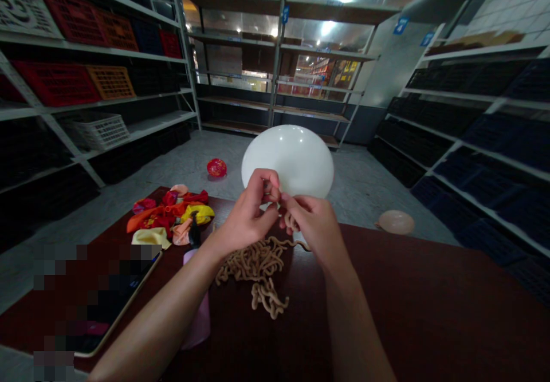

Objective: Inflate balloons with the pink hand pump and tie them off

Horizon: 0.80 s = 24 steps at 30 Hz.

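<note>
A large inflated white balloon (292, 156) is just beyond my hands, above the table's far edge. My left hand (255, 213) and my right hand (311, 216) meet at its near side, fingertips pinched together on the balloon's neck, which the fingers mostly hide. Both hands are closed. Beneath them lies a heap of tan, string-like cords (253, 264), with a smaller clump nearer to me. One strand runs out toward my right wrist. A pale purple cylinder (200, 319) with a black top stands partly behind my left forearm.
Deflated coloured balloons (167, 213) lie at the far left of the dark table (412, 313), with a tablet-like device (120, 307) nearer. On the floor are a red balloon (217, 168) and a beige balloon (396, 222). Shelves with crates (60, 84) line the sides.
</note>
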### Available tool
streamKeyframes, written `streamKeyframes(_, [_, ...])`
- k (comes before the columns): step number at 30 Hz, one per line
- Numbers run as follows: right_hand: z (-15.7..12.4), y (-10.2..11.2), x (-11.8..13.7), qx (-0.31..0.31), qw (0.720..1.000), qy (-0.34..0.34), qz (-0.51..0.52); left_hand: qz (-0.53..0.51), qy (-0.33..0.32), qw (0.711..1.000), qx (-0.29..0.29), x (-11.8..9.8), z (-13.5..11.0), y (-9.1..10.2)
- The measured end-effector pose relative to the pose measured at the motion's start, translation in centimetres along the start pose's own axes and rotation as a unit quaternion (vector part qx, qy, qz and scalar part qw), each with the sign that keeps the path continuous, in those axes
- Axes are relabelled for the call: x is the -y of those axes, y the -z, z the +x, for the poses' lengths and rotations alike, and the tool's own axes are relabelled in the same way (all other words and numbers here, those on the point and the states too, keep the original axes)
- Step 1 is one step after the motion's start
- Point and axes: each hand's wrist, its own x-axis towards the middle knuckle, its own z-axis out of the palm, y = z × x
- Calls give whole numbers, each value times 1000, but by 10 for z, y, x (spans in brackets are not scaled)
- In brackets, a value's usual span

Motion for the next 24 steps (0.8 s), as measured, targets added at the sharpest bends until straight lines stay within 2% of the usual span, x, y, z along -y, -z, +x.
streamKeyframes(2, [-3,2,5,-120,986,60,-97,6,9,1000,-13,3,1,-2])
streamKeyframes(3, [-5,4,7,-159,973,98,-139,-2,18,1000,-17,5,1,-3])
streamKeyframes(4, [-6,5,7,-170,962,135,-165,-15,29,999,-20,5,2,-4])
streamKeyframes(6, [-6,7,6,-122,959,194,-167,-46,46,997,-30,6,2,-6])
streamKeyframes(8, [-4,7,2,-60,964,217,-142,-85,49,994,-45,7,3,-6])
streamKeyframes(12, [1,1,-8,-23,977,186,-100,-184,16,981,-66,10,4,-5])
streamKeyframes(15, [2,-2,-11,-21,979,180,-91,-202,3,977,-66,9,4,-3])
streamKeyframes(18, [1,0,-12,-60,967,213,-126,-151,10,988,-25,-1,4,1])
streamKeyframes(20, [0,3,-11,-86,952,235,-178,-72,19,997,13,-9,4,5])
streamKeyframes(22, [-1,6,-10,-96,936,250,-230,9,22,999,40,-17,3,9])
streamKeyframes(24, [-2,6,-8,-96,927,263,-251,49,18,997,54,-22,3,13])
